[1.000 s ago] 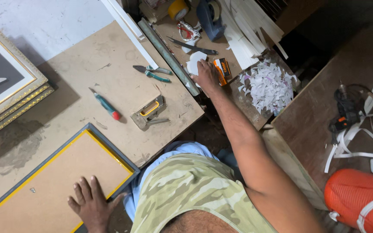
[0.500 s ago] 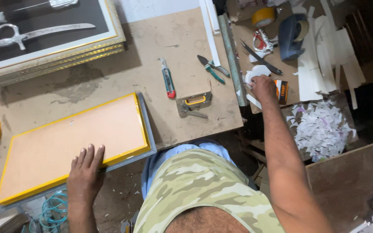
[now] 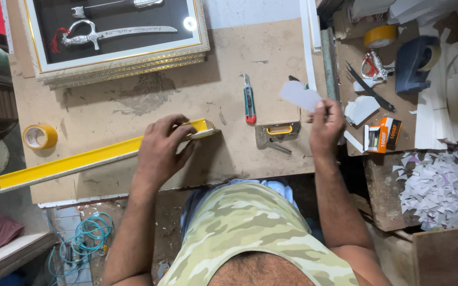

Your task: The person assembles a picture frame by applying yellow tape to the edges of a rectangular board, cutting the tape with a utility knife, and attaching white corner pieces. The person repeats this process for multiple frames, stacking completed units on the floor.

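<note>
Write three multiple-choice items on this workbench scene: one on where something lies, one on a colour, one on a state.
1. Where does the utility knife lie?
A. On the bench between the two hands
B. Inside the framed display
C. On the floor by the hose

2. What colour is the edge of the frame under the left hand?
A. Red
B. Yellow
C. Blue

3. How is the right hand occupied?
A. Resting flat and empty
B. Gripping the staple gun
C. Pinching a small pale piece raised above the bench

Answers:
1. A, the knife lies on the board right of the left hand and left of the right hand.
2. B, the tilted frame shows a bright yellow edge.
3. C, the fingertips hold the pale piece, while the staple gun lies untouched beside it.
</note>
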